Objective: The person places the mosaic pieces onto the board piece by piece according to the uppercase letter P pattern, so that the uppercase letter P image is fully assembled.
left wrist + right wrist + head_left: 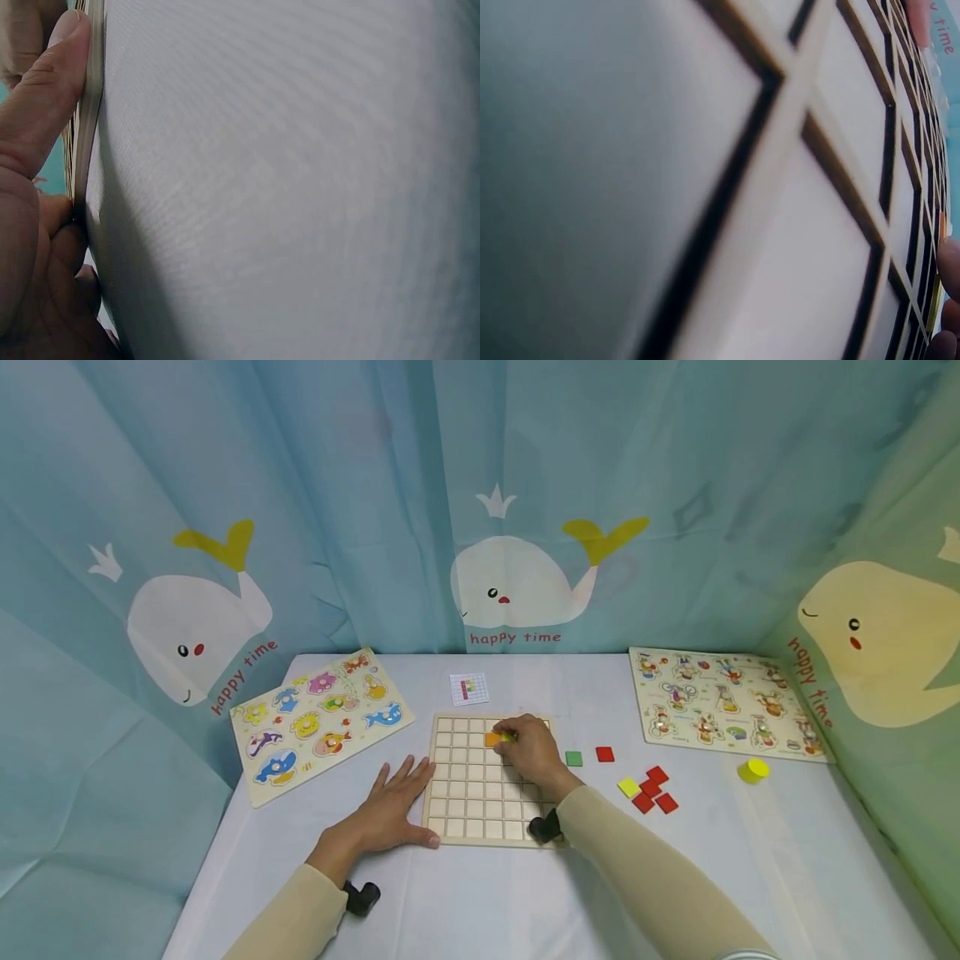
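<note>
Right wrist view is a blurred close-up of the grid board [810,225]: only cell walls and a few fingertips [951,270] at the right edge, nothing else readable. Left wrist view is mostly white counter [300,187]; the left hand [37,187] is cut off at the frame's left, its thumb lying straight along the board's thin edge. Palm side of the right hand is hidden in the head view, so the exact grip is hard to make out.

Right hand [531,750] sits over the upper right cells of the grid board [465,802], fingers curled down onto a yellow tile [507,737] just beside an orange tile [492,740]; both tiles lie in the board's 2nd row from the top. The fingers look pinched on the yellow tile, which is partly covered.

Left hand [390,810] lies flat on the counter [480,902], fingers straight and spread, thumb against the board's left edge, holding nothing.

Loose on the counter right of the board: a green tile [573,758], a red tile [604,754], a yellow square [628,787] touching a cluster of red squares [654,790], and further right a yellow cylinder [753,770]. A small pattern card [468,688] lies behind the board.
</note>
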Action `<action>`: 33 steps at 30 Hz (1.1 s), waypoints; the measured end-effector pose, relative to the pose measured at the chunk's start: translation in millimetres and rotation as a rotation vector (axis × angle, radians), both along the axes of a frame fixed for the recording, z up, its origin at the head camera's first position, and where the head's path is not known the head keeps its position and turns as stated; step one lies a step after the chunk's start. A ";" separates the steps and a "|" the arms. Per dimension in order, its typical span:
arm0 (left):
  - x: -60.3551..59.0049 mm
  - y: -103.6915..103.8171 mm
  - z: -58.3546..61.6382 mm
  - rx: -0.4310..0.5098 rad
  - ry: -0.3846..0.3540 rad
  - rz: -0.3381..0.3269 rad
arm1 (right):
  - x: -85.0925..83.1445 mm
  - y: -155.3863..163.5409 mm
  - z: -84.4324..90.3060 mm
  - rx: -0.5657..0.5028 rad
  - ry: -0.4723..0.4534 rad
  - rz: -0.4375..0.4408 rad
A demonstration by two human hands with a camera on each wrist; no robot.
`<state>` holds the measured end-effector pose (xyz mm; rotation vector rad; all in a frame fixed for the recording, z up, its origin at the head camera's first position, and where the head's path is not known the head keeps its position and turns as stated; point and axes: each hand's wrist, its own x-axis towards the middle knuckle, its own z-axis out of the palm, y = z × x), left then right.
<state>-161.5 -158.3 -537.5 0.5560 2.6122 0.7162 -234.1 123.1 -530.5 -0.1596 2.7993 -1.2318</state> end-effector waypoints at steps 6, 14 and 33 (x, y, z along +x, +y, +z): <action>0.3 0.2 -1.4 0.002 0.003 0.006 | -0.7 2.6 -0.3 -0.043 0.003 0.001; 0.3 1.1 0.3 0.005 0.000 0.016 | -1.0 4.2 2.6 -0.076 -0.007 -0.008; 0.6 0.5 -1.2 -0.004 0.012 0.012 | -3.0 36.4 22.6 -0.173 0.036 -0.162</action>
